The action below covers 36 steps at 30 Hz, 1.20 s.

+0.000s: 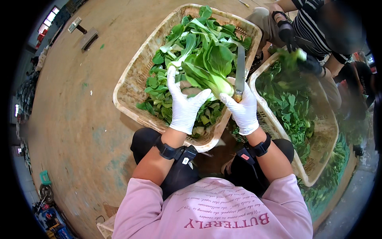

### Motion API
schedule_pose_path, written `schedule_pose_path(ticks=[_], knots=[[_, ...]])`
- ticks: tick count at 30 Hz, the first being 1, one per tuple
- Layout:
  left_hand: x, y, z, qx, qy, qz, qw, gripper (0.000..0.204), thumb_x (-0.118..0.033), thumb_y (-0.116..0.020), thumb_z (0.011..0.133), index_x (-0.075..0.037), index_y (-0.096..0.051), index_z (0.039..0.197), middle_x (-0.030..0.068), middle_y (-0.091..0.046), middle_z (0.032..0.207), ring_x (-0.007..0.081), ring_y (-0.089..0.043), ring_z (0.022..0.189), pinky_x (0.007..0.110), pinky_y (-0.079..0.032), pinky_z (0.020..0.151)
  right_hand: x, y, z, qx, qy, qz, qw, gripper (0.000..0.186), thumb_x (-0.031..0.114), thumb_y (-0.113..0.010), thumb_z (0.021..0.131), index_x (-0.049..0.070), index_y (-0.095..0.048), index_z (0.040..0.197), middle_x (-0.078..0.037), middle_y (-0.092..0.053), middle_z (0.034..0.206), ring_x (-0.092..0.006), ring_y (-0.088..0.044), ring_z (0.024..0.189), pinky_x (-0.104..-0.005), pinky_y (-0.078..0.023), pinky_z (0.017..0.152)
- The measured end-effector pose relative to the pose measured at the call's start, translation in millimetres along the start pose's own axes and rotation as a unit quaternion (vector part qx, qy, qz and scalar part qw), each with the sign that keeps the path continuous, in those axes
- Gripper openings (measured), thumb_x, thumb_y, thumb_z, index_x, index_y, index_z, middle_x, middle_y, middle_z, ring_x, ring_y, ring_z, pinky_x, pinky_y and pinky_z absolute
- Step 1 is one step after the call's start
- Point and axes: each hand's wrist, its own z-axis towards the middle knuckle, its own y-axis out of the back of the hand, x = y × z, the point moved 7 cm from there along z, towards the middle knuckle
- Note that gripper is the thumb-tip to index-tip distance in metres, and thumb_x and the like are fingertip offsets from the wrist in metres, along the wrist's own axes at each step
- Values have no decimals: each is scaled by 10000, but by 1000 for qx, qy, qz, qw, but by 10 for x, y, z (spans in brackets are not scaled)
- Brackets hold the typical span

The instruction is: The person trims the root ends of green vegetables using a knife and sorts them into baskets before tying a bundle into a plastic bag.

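A head of bok choy is held above a large crate, its pale base toward me and its leaves pointing away to the left. My right hand, in a white glove, pinches that base with the thumb. The same hand holds a knife, its blade pointing up and away and its short handle against the palm. My left hand, also gloved in white, is open beside the bok choy with thumb and fingers spread. Some of its fingers are partly hidden by leaves. Loose green leaves fill the crate under both hands.
At right, a second crate holds more greens. Beyond it a person in dark gloves holds another green vegetable. More greens lie past that crate. A scale stands on the floor at far left.
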Motion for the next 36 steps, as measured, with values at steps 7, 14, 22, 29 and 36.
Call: schedule_pose_path(ticks=[7, 14, 22, 29, 36], knots=[[-67, 285, 132, -76, -3, -64, 995, 422, 59, -597, 856, -27, -503, 1259, 49, -608, 1035, 91, -581, 847, 231, -506, 744, -127, 30, 13, 6, -168, 122, 978, 301, 248, -642, 907, 51, -580, 1126, 8, -614, 794, -64, -545, 566, -194, -424, 499], [-54, 268, 137, -46, 13, -54, 997, 406, 74, -551, 870, -25, -498, 1260, 58, -606, 1038, 76, -552, 788, 219, -485, 675, -244, 15, -24, 23, -240, 190, 952, 276, 295, -577, 944, 69, -570, 1102, -2, -606, 832, -86, -548, 584, -207, -438, 484], [-265, 211, 95, 16, -143, 122, 982, 510, 87, -515, 868, -93, -473, 1343, 31, -574, 1020, 92, -537, 859, 222, -459, 743, -307, -72, -92, 61, -314, 245, 915, 354, 382, -553, 944, 76, -548, 1122, -13, -598, 831, -98, -549, 575, -193, -432, 481], [-477, 60, 1, 5, -278, 313, 908, 342, 29, -715, 729, -35, -560, 1027, 65, -567, 1018, 154, -569, 894, 264, -469, 806, -315, -107, -87, 86, -301, 181, 932, 371, 357, -585, 929, 79, -549, 1172, -10, -632, 920, -82, -589, 657, -180, -436, 514], [-399, 78, -5, -55, -140, 86, 985, 393, 13, -717, 769, -48, -547, 1118, 38, -631, 944, 110, -589, 842, 237, -487, 760, -348, -139, -149, 101, -311, 190, 925, 302, 277, -612, 910, 78, -576, 1134, -1, -640, 954, -63, -587, 715, -188, -443, 538]])
